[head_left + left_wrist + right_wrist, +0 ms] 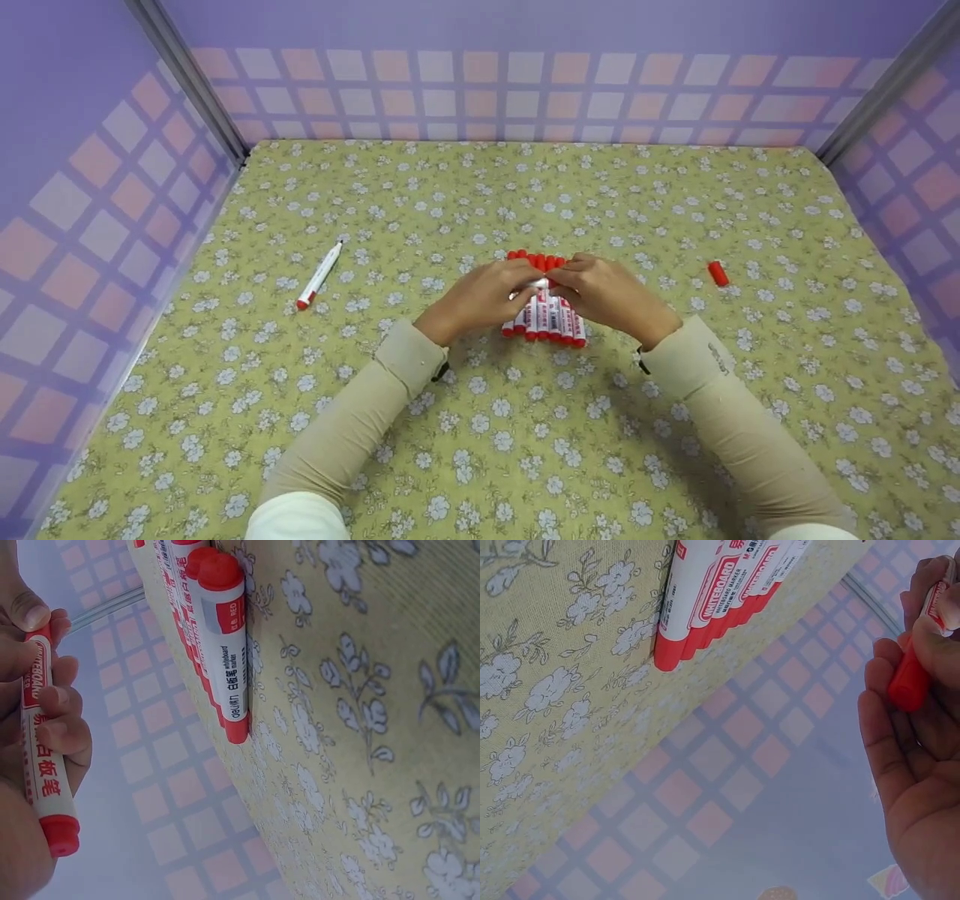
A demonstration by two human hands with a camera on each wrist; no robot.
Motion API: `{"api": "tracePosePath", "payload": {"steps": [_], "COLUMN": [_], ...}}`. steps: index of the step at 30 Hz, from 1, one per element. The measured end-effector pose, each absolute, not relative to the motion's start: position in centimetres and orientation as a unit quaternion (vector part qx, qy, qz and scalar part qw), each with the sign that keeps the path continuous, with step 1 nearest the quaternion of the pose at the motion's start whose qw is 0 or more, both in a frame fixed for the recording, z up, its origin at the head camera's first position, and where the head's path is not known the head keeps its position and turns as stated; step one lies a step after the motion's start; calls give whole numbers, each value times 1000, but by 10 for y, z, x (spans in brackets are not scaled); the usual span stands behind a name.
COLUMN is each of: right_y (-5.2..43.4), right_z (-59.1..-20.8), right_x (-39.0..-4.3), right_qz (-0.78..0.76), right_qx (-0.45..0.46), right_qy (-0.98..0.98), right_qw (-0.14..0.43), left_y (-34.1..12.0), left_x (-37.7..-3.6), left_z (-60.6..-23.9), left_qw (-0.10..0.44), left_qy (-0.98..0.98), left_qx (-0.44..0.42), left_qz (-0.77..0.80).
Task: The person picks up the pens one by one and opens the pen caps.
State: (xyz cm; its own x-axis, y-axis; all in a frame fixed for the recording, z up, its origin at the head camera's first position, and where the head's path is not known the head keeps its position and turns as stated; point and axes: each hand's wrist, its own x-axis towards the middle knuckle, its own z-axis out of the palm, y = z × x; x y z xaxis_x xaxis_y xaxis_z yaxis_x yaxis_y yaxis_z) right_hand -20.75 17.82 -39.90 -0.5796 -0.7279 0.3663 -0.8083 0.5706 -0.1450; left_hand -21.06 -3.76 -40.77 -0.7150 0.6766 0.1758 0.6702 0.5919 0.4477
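Observation:
Both hands meet over a row of red-and-white whiteboard markers (551, 319) lying side by side on the cloth. In the left wrist view, my left hand (487, 296) curls its fingers round the white barrel of one more whiteboard marker (51, 765), its red end plug showing below. My right hand (609, 294) pinches the same marker at its red cap (909, 684), seen between thumb and fingers in the right wrist view. The held marker is up off the cloth, mostly covered by the hands in the head view.
An uncapped marker (321, 274) with a dark tip lies off to the left. A loose red cap (718, 273) lies on the right. Flowered yellow cloth (525, 465) covers the table, with purple checked walls (480, 90) on the back and sides.

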Motion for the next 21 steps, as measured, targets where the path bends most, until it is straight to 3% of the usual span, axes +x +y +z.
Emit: {"api": "tracePosePath", "payload": {"steps": [21], "right_y": [181], "right_z": [-397], "right_x": [-208], "right_qz": [154], "right_qx": [441], "right_qy": [-874], "right_qw": [131], "left_y": [-61], "left_x": [-213], "left_z": [-411], "left_qw": [22], "left_qy": [897], "left_qx": [346], "left_qz": [275]}}
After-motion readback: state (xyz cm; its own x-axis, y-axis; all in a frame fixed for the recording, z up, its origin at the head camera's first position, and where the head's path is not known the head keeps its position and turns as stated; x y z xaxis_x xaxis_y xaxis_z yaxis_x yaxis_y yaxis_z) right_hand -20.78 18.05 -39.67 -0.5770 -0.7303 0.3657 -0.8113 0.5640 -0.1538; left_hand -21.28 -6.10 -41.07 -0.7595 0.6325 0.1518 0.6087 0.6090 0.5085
